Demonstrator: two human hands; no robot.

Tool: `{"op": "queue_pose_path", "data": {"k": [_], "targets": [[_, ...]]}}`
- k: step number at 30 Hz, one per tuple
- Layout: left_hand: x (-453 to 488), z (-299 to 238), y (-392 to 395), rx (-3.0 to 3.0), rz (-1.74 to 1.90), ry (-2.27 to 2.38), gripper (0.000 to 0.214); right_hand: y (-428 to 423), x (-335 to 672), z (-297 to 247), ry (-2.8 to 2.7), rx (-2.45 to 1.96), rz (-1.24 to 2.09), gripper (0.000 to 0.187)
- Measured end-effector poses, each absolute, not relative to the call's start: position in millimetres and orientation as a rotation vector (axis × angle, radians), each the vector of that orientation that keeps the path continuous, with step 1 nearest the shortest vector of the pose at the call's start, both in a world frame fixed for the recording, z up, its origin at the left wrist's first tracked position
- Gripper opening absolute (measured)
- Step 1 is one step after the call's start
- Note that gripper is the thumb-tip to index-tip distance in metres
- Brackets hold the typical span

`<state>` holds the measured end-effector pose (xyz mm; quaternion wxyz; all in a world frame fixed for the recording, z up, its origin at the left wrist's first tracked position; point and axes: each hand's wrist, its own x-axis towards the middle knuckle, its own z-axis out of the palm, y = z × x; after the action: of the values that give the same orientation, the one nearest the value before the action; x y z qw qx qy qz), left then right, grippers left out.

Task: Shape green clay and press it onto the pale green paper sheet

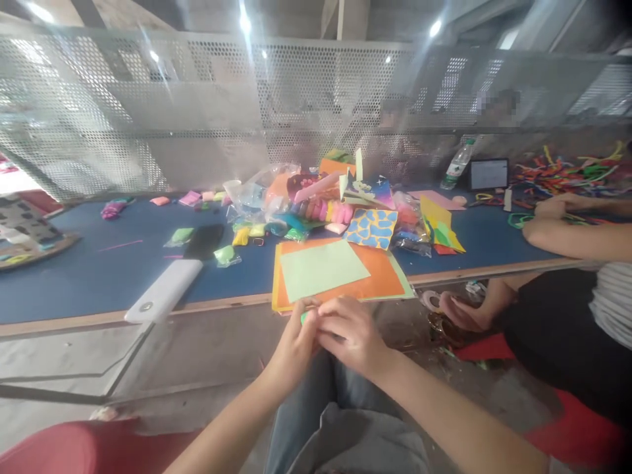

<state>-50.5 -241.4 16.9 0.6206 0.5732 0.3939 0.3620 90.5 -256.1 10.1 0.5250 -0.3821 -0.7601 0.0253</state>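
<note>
Just past the table's front edge, above my lap, my left hand (297,339) is closed around a small lump of green modelling clay (304,317). Only a bit of the green shows between the fingers. My right hand (349,332) meets it from the right, its fingers bent and pressed together at the left fingertips; whether they also grip the clay is hidden. Directly beyond both hands lies a pale green sheet of paper (320,268) on top of orange sheets (388,273), at the edge of the blue table.
Bagged clay (326,212) and paper scraps are heaped behind the sheets. A white power bank (165,289) juts over the front edge at left. A water bottle (457,164) and a tablet (488,175) stand at back right, near another person's arms (577,230). A perforated metal screen (207,105) runs behind.
</note>
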Motion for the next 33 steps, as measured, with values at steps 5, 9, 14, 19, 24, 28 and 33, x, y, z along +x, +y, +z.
{"op": "queue_pose_path", "data": {"k": [5,9,14,19,24,28,33], "targets": [[-47.4,14.6,-236.5,1.089,0.995,0.916,0.041,-256.0,73.6,-1.2,-1.609,-0.939,0.499,0.024],[-50.4,5.6,-231.1,1.744,1.276,0.939,0.031,-256.9,66.4,-7.0,-1.069,-0.859,1.175,0.033],[-63.2,-3.8,-219.6,2.569,1.283,1.081,0.059,-259.3,55.9,-2.4,-0.828,-0.757,1.561,0.024],[-89.6,1.5,-203.0,2.874,1.162,1.022,0.074,-244.9,53.6,19.5,-1.003,-0.900,1.709,0.024],[-104.3,18.4,-141.1,2.867,0.978,0.851,0.065,-187.7,83.8,43.2,-1.418,-1.167,1.205,0.022],[-87.2,25.0,-57.3,2.956,0.595,0.943,0.040,-116.1,126.2,34.0,-1.691,-1.396,0.659,0.033],[-53.0,15.9,14.3,3.101,0.268,0.976,0.045,-37.8,155.0,9.2,-2.009,-1.581,0.449,0.018]]}}
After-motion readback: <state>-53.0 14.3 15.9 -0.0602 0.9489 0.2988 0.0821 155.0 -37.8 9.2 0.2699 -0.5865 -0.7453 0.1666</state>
